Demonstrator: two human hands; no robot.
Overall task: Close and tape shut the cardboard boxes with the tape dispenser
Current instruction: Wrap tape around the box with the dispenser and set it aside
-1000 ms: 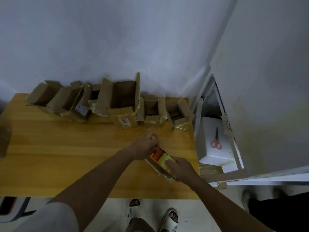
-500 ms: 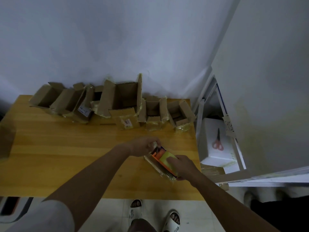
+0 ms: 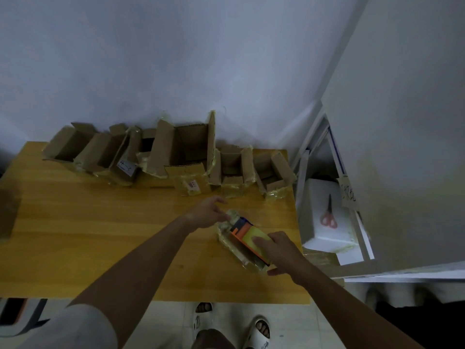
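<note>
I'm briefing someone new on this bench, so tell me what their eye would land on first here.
First, the orange and yellow tape dispenser lying on a small taped box near the table's right front edge, with the right hand gripping it and the left hand at the box's far end. Next, the row of open cardboard boxes along the wall. Off to the right, red scissors lie on a white foam box.

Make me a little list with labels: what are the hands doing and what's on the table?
Table: yellow wooden table
Being taped: small tape-wrapped cardboard box
Tool: orange and yellow tape dispenser on that box
Right hand: grips the dispenser
Left hand: touches the box's far end
Waiting: row of open cardboard boxes along the wall
Beside table: red-handled scissors on white foam box
</note>
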